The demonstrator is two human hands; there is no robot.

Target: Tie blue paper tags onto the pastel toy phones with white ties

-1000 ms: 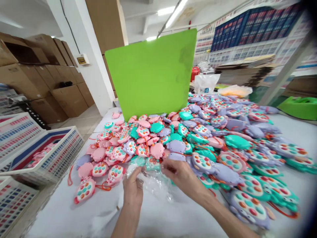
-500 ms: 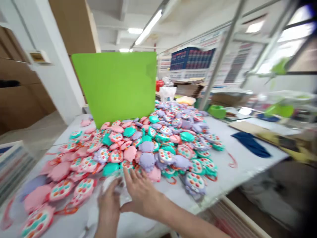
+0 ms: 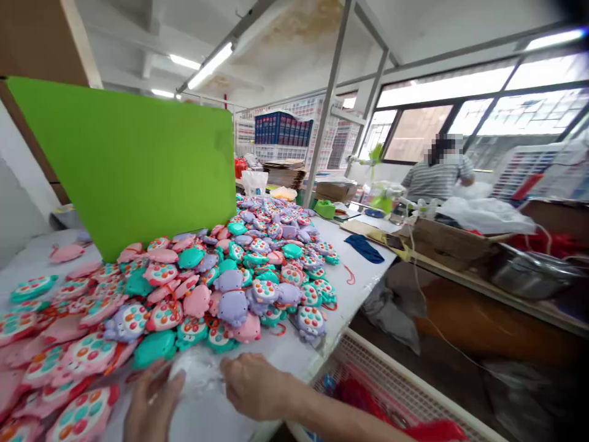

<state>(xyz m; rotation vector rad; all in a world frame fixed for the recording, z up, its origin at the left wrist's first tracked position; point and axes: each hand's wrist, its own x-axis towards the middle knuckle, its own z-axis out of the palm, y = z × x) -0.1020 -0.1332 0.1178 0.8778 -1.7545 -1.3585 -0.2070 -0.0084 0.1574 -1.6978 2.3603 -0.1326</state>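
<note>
Low in the picture, a crumpled clear plastic bag (image 3: 199, 376) lies between my two hands at the near side of the heap. My left hand (image 3: 154, 402) has curled fingers and thumb at the bag's left side, partly cut off by the lower edge. My right hand (image 3: 255, 383) is closed, its fingertips pinching the bag's right side. Just beyond the bag lie pink, teal and purple animal-shaped pop toys with coloured buttons and red cords. A teal toy (image 3: 155, 348) and a pink toy (image 3: 246, 328) are closest to my hands.
A green board (image 3: 138, 166) stands behind the heap on the white table (image 3: 343, 294). Dark blue cloth (image 3: 364, 248) lies near the right edge. Below is a white plastic basket (image 3: 368, 362) with red things inside. Another person (image 3: 435, 175) sits by the windows.
The view has turned right, bringing the windows and another person into sight. My right hand has gone from spread fingers to a closed pinch on the bag, and my hands are farther apart.
</note>
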